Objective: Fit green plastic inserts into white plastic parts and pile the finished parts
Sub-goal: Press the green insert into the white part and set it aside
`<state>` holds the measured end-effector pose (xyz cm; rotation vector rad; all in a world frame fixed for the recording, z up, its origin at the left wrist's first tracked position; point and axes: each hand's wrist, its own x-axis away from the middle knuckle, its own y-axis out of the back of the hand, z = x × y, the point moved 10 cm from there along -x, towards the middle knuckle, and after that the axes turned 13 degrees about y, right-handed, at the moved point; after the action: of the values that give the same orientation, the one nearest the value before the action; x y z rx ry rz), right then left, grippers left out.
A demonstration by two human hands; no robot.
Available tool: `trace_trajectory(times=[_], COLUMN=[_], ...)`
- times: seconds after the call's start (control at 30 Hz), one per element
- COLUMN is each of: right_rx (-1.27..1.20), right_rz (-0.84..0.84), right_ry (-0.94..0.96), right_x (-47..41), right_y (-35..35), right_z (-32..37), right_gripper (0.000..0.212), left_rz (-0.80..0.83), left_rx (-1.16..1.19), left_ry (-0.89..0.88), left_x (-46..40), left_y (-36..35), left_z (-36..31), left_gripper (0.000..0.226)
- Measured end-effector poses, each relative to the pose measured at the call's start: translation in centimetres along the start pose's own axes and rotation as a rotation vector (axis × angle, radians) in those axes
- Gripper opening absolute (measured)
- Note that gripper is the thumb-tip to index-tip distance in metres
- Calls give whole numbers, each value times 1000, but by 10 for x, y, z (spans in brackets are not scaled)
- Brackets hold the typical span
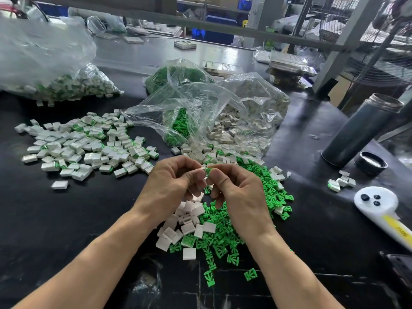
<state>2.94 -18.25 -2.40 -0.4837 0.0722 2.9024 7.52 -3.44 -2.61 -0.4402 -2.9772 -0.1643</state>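
Observation:
My left hand (172, 181) pinches a white plastic part (203, 169) at its fingertips, and another white part (198, 197) shows under its curled fingers. My right hand (236, 188) pinches a green insert (208, 171) against that white part, above the table's middle. Below the hands lie loose white parts (187, 221) and a heap of green inserts (227, 230). A pile of finished white-and-green parts (89, 143) is spread out to the left.
Open clear bags of green inserts (178, 128) and white parts (231, 123) lie behind the hands; a bag of finished parts (66, 85) sits at far left. A dark cylinder (361, 130), its cap (371, 162) and a white handheld device (379, 204) are on the right.

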Motion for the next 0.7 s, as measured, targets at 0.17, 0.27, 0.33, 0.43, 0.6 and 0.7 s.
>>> trace_trajectory(times=[0.17,0.27,0.33,0.43,0.6,0.7], right_rx=[-67,24,109,167,235,256], right_rz=[-44,-29,-12,9,29,26], right_ry=[-31,4,22,23,59,75], right_x=[-1,0,1,2,2,2], right_y=[2,2,2,0,0,-1], right_z=[-3,1,3,3,8,9], right_gripper=[8,8,9,14,18,19], left_rz=[19,4,-12,-29,-36,-47], left_rx=[-5,-46,-78,-118,-170,-175], left_ry=[-16,-35,-53,-84,-99,-104], left_x=[2,4,5,6,7,7], left_y=[-2,-1,0,0,0,2], left_z=[-3,-5,-6,-9,-9,-10], left_gripper=[3,2,7,15,17,19])
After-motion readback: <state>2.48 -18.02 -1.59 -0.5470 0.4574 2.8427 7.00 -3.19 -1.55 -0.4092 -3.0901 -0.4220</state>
